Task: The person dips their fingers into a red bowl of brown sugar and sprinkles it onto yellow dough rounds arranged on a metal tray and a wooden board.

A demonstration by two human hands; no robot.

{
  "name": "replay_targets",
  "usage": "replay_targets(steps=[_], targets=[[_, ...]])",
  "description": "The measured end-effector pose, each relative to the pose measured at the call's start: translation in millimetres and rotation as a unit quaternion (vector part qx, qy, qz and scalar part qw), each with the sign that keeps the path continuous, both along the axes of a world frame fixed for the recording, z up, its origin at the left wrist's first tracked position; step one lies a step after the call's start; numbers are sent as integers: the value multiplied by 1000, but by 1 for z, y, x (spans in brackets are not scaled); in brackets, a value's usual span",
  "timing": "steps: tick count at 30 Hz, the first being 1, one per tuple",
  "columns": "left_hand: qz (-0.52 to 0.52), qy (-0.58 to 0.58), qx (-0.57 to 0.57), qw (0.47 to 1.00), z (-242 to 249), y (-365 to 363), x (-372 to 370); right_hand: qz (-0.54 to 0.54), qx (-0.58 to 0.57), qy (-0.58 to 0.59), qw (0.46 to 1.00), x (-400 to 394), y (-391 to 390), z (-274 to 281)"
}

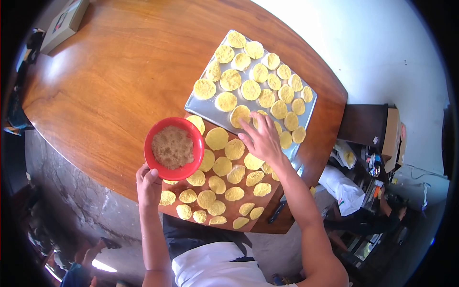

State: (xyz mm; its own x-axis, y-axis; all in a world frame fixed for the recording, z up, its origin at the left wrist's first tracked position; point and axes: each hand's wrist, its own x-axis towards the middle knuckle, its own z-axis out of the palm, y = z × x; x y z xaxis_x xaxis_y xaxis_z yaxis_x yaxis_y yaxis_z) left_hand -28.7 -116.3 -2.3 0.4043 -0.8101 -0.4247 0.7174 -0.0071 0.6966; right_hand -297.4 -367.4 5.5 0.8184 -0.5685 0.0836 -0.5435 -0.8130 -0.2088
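Observation:
My left hand (149, 184) grips a red bowl (201, 158) by its near rim, thumb on top. Inside the bowl lies a light brown, crumbly, sugar-like filling (172, 147). Over the near edge of a metal baking tray (201, 106), my right hand (262, 138) has its fingers spread, fingertips close above a yellow round (240, 116) that looks like a halved bun. Many similar rounds stand in rows on the tray, some with pale sides showing. Between my arms, thinner yellow rounds (216, 138) are spread over a reddish-brown board (184, 213).
A knife with a black handle (276, 212) lies right of the board. The wooden table (119, 71) extends left, with a box (64, 26) at its far corner. Another person (342, 189) is at the right beside shelves; part of a person (79, 272) shows lower left.

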Motion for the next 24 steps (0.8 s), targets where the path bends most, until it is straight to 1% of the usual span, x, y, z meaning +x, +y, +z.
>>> replay_targets(steps=[5, 7, 11, 13, 18, 20, 21, 23, 24], targets=[[-2, -2, -3, 1000, 3, -2, -1, 0, 3, 14, 1000, 9, 0, -2], [0, -3, -6, 1000, 5, -4, -1, 31, 19, 10, 999, 6, 3, -1], [2, 0, -4, 1000, 1, -1, 1, 38, 30, 3, 999, -10, 1, 10], [0, 4, 0, 1000, 0, 0, 1, 14, -6, -15, 1000, -17, -3, 8], [-3, 6, -9, 1000, 3, -5, -1, -1, -7, 4, 1000, -15, 0, 6], [-7, 4, -8, 1000, 6, -7, -2, 21, 28, 25, 999, -15, 5, 6], [-7, 1, -6, 1000, 7, -8, -2, 20, 28, 24, 999, -16, 7, 7], [-11, 6, -4, 1000, 6, -9, -1, -12, 36, -11, 999, -18, 9, 8], [-16, 11, -1, 1000, 5, -7, 0, -11, 39, -13, 999, -19, 9, 10]])
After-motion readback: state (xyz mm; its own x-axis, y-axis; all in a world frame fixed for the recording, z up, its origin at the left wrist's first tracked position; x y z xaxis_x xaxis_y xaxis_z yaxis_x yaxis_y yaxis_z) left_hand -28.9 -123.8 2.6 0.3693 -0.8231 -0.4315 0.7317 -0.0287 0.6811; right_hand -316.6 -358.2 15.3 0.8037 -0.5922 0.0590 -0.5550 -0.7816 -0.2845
